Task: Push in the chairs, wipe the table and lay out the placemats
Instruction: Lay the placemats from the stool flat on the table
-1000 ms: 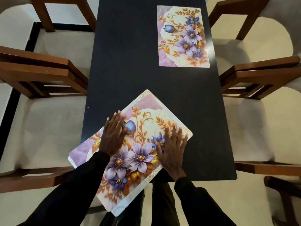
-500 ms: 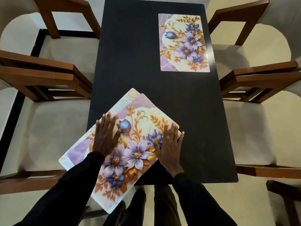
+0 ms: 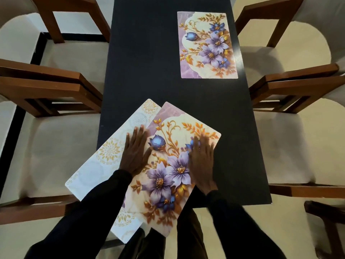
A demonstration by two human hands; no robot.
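A black table (image 3: pixel 149 58) runs away from me. One floral placemat (image 3: pixel 207 45) lies flat at its far right. At the near end two placemats lie askew and overlap. The top floral placemat (image 3: pixel 173 165) shows purple flowers. Under it a white placemat with gold medallions (image 3: pixel 104 161) sticks out to the left and hangs over the table's near-left corner. My left hand (image 3: pixel 135 151) presses flat across the seam of both mats. Flat on the floral mat's right part lies my right hand (image 3: pixel 202 161), blurred.
Wooden chairs with cream seats flank the table: two on the left (image 3: pixel 46 85) and two on the right (image 3: pixel 298 83). Another wooden chair part (image 3: pixel 328 221) shows at the bottom right. My legs stand at the table's near edge.
The two near mats have slid apart: the white one now shows far more on the left, while the floral one has shifted right under my right hand. The camera has moved slightly.
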